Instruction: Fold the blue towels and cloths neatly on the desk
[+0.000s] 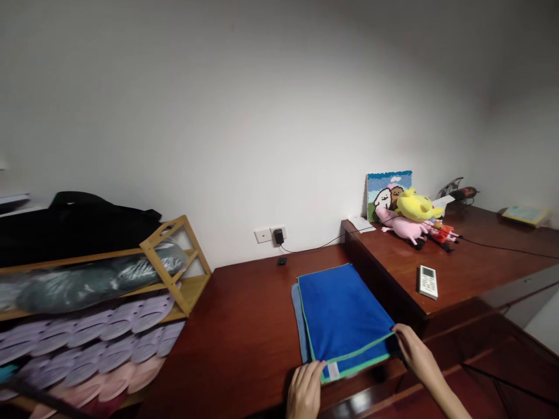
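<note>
A blue towel [345, 308] with green edging lies folded on the red-brown desk [236, 326], its white label near the front left corner. My left hand [304, 389] pinches that front left corner between thumb and fingers. At the front right corner, my right hand [409, 343] has its fingers closed on the towel's edge. A greyish-blue cloth [299, 323] shows from beneath the towel along its left side; the rest of it is covered.
On the raised cabinet to the right are plush toys [406, 224], a white remote control [427, 282] and a fluffy picture [388, 189]. A wooden rack [187, 279] with purple slippers [117, 317] stands left. A black plug [278, 235] sits in the wall socket.
</note>
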